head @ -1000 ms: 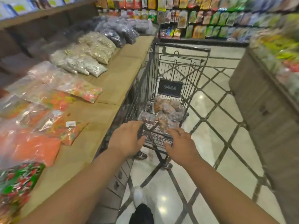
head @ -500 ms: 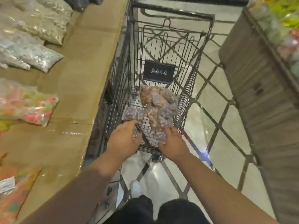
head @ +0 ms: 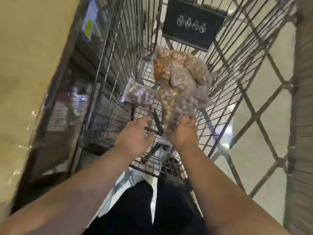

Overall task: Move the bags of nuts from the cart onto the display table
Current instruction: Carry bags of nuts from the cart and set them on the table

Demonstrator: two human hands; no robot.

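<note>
Nut bags (head: 177,73) in cart (head: 108,73), R hand (head: 182,133) gripping one.

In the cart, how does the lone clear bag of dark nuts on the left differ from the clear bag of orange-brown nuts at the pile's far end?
Contents: the lone clear bag of dark nuts looks purplish-brown; the clear bag of orange-brown nuts is lighter. Placement: the lone bag lies alone on the floor of the wire cart; the orange-brown one is heaped with other bags, whose nearest bag the right hand grips. Both are clear plastic.
</note>
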